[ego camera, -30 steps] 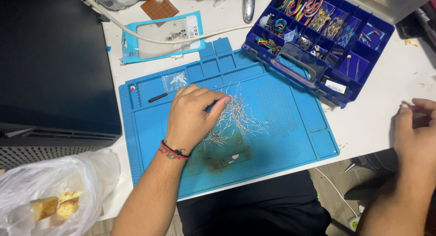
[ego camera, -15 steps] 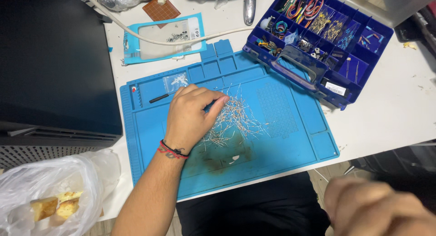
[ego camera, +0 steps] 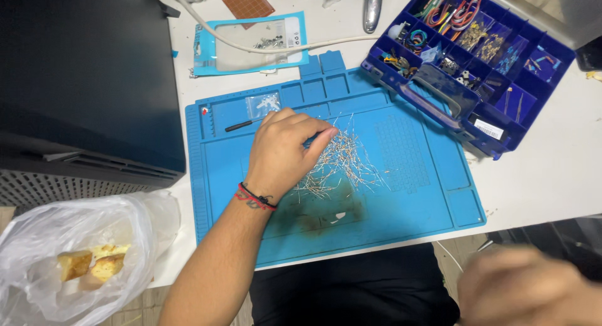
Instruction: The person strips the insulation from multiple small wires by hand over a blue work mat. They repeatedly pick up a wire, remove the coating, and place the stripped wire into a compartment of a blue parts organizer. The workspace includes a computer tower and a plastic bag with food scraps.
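A: Compared with one second ago, your right hand (ego camera: 533,288) has left the white table (ego camera: 552,169) at the right edge. It now sits low at the bottom right, blurred; I cannot tell whether its fingers are spread or curled.

B: And your left hand (ego camera: 285,150)?

A: Same spot as before, palm down on the blue mat (ego camera: 407,194), fingers narrowed and touching the left edge of the pile of thin wire leads (ego camera: 342,163). The pile lies at the mat's centre.

B: Containers?

A: The open blue organizer box (ego camera: 464,113), top right, overlaps the mat's corner; its compartments hold coloured wires and small electronic parts. A small clear bag (ego camera: 263,103) rests in a mat tray. The plastic bag (ego camera: 69,263), bottom left, holds yellowish cake pieces.
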